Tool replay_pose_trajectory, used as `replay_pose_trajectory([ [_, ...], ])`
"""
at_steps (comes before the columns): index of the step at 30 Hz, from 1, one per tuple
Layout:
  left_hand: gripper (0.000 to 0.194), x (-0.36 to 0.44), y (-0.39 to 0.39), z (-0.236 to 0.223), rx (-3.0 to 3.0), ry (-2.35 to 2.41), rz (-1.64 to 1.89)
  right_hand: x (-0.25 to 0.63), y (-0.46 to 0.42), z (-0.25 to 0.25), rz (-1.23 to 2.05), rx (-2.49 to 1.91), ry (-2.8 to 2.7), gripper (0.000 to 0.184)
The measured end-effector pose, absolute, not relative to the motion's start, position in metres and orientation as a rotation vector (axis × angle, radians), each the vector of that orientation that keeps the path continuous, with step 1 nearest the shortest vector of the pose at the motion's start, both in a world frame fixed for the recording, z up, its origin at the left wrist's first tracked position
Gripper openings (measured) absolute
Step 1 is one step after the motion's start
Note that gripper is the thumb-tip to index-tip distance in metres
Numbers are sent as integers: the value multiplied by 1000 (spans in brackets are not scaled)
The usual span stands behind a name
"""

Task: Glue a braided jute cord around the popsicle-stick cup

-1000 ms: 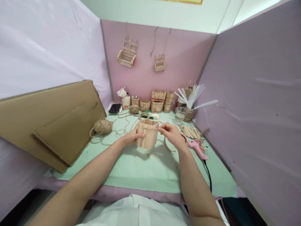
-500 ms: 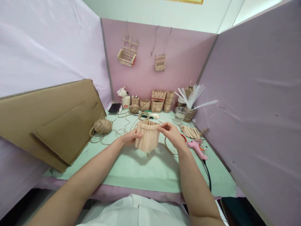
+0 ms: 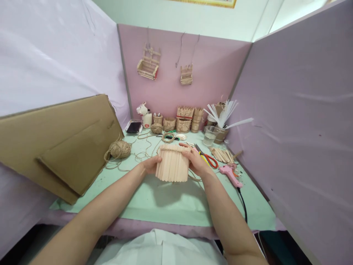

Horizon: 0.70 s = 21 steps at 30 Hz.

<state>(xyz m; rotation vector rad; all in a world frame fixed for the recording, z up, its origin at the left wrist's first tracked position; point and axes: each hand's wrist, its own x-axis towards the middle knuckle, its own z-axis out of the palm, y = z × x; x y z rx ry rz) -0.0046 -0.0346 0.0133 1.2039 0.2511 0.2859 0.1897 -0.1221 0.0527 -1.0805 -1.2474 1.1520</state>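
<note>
A basket of upright popsicle sticks [image 3: 173, 164] is held just above the table, its stick ends pointing down and a twine braid [image 3: 174, 148] running round near its top. My left hand [image 3: 152, 164] grips its left side, thumb in front and the other fingers hidden behind. On the right side my right hand [image 3: 193, 159] clasps it too, thumb on the front face. A loop of twine [image 3: 195, 179] shows beneath my right hand, partly hidden by the wrist.
Red-handled scissors [image 3: 211, 162], a pink glue gun [image 3: 231, 176] and loose popsicle sticks [image 3: 222, 154] lie to the right. Left stand a twine ball [image 3: 120, 148] and leaning cardboard [image 3: 74, 147]. A plastic cup of water [image 3: 209, 137] and stick baskets [image 3: 183, 124] line the back.
My right hand has gone from pinching at the upper right rim to clasping the basket's side. The basket has turned and tilted, showing more of its front. The scissors have come into fuller view.
</note>
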Motion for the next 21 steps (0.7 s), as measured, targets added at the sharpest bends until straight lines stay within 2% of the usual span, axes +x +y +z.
replay_pose_trajectory([
  [4,84,2,-37,21,1224,291,501,193,-115,47,897,-1169,-1183,63],
  [8,91,11,-42,30,1365,363,749,192,-111,42,614,-1207,-1218,74],
  [14,97,15,-40,26,1660,498,1008,186,-111,39,600,-1194,-1370,76],
  [21,81,16,-44,26,1726,577,1019,195,-109,40,716,-1169,-1381,77],
])
